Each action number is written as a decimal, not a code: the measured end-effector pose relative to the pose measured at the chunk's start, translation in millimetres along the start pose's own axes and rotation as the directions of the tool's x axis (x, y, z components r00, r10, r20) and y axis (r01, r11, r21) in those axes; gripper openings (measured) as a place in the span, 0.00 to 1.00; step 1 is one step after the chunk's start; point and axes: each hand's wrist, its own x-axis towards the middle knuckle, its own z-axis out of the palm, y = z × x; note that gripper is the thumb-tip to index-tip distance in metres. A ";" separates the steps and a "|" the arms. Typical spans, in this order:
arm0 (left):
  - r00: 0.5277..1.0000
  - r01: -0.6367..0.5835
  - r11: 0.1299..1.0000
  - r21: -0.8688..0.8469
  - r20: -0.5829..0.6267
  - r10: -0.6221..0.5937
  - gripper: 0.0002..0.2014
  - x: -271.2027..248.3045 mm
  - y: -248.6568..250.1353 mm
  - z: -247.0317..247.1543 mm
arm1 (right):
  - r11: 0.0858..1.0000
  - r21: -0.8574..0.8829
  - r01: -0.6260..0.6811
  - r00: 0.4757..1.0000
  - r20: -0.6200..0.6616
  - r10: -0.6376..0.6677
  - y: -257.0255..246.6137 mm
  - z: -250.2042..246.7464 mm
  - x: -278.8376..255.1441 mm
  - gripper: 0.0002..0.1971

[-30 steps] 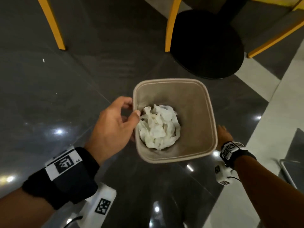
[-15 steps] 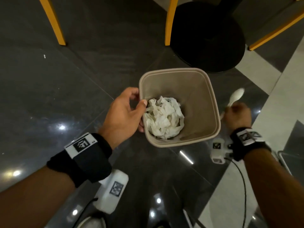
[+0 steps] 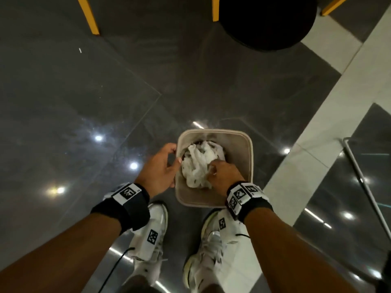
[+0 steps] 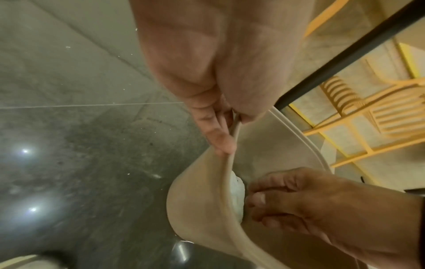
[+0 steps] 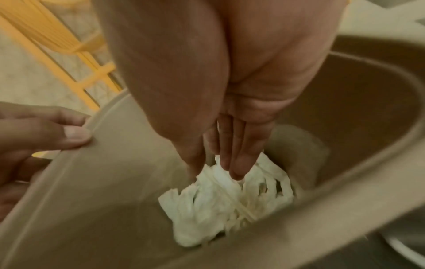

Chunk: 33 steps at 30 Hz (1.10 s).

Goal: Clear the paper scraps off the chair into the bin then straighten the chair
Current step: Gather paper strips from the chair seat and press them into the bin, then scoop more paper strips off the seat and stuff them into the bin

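A beige square bin [image 3: 243, 157] stands on the dark floor just ahead of my shoes. White crumpled paper scraps [image 3: 196, 166] fill its bottom. My left hand [image 3: 174, 154] grips the bin's left rim, thumb inside and fingers outside; the left wrist view shows the fingers [image 4: 220, 138] pinching the rim of the bin [image 4: 197, 191]. My right hand [image 3: 211, 169] reaches down into the bin. Its fingers [image 5: 241, 154] are straight and touch the top of the paper scraps [image 5: 214, 203]. The chair seat is out of view.
Yellow chair legs [image 3: 90, 20] and a round black table base [image 3: 268, 22] stand ahead. A yellow slatted chair [image 4: 368, 112] shows in the left wrist view. A metal chair frame [image 3: 364, 182] lies to the right. My white shoes [image 3: 152, 235] are right behind the bin.
The bin has come closer to my feet. My right hand moved from outside the bin's right side, where it held a white object, into the bin onto the paper.
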 end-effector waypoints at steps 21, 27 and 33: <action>0.955 -0.295 0.823 0.486 0.158 0.249 0.13 -165.6 290.2 38.8 | 0.621 0.778 0.089 0.891 -0.341 0.299 57.3 -78.1 -359.0 0.10; 0.834 -0.534 0.691 0.488 0.440 0.333 0.12 -227.4 337.6 168.7 | 0.828 0.469 -0.306 0.772 -0.387 0.504 190.0 -46.1 -448.1 0.27; 0.671 -0.669 0.609 0.426 0.699 0.248 0.14 -278.6 310.7 302.6 | 0.814 0.528 -0.243 0.850 -0.288 0.441 286.7 28.6 -461.5 0.22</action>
